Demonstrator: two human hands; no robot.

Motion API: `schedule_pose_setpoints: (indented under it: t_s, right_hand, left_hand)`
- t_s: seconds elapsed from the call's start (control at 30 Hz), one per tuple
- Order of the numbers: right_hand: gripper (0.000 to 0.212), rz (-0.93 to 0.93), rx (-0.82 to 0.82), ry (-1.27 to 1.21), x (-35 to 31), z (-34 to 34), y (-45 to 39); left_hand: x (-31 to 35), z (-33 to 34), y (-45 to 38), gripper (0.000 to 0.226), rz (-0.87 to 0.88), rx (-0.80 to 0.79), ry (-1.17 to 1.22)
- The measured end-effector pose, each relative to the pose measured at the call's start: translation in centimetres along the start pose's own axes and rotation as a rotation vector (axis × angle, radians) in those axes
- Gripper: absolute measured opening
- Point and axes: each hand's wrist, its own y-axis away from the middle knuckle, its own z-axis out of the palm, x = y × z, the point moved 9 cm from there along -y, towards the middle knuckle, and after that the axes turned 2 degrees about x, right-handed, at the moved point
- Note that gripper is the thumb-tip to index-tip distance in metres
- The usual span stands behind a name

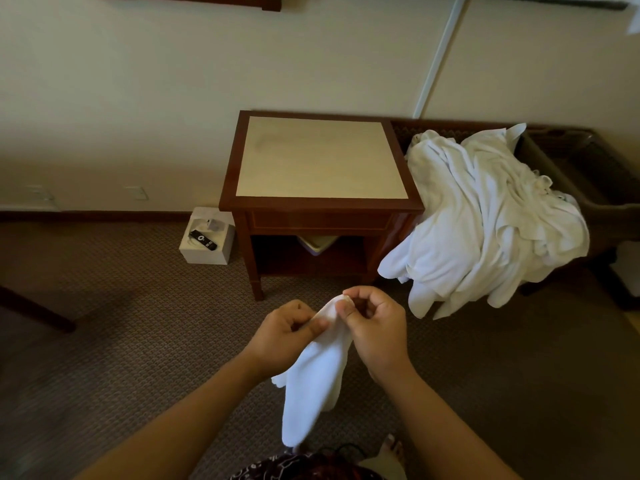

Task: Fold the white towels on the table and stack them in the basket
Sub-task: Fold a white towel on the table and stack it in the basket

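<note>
A small white towel [315, 382] hangs down between my two hands in front of me, above the carpet. My left hand [284, 336] pinches its top edge with thumb and fingers. My right hand [375, 327] pinches the same top edge just to the right, its fingers curled. A heap of crumpled white towels [485, 220] lies over the rim of a dark brown basket [568, 188] to the right of the table. The wooden table [322, 157] with a pale top stands ahead of me, nothing on it.
A white box [207, 237] with a black remote on it sits on the carpet left of the table. A dark furniture leg [38, 310] juts in at far left. My bare foot [393, 448] shows at the bottom edge.
</note>
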Motion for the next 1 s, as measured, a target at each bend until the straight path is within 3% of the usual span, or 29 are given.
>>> schedule_pose_setpoints:
  t_s: [0.17, 0.3, 0.5, 0.73, 0.87, 1.0]
  right_hand:
    - [0.022, -0.115, -0.089, 0.121, -1.6, 0.3, -0.1]
    - [0.022, -0.092, -0.096, 0.11, -1.2, 0.8, 0.2]
    - [0.026, -0.061, -0.092, 0.087, -0.9, 0.9, 0.4]
    - [0.019, -0.176, -0.148, 0.207, -2.5, 0.7, 0.2]
    - [0.017, -0.257, -0.181, 0.236, -4.4, 0.2, 0.2]
    - [0.022, -0.287, -0.227, 0.244, -6.1, 0.4, 0.6]
  left_hand:
    - [-0.1, 0.2, 0.4, 0.036, 0.028, 0.005, 0.028]
    - [2.0, -0.3, 0.7, 0.009, 0.125, 0.167, 0.085]
    - [4.0, -0.3, 0.4, 0.014, 0.341, 0.237, -0.089]
    - [0.1, 0.4, -0.4, 0.024, 0.213, 0.107, -0.156]
    - [-3.0, 1.0, -0.7, 0.01, 0.14, 0.085, -0.176]
    - [-3.9, 1.4, -1.2, 0.022, 0.159, 0.076, -0.226]
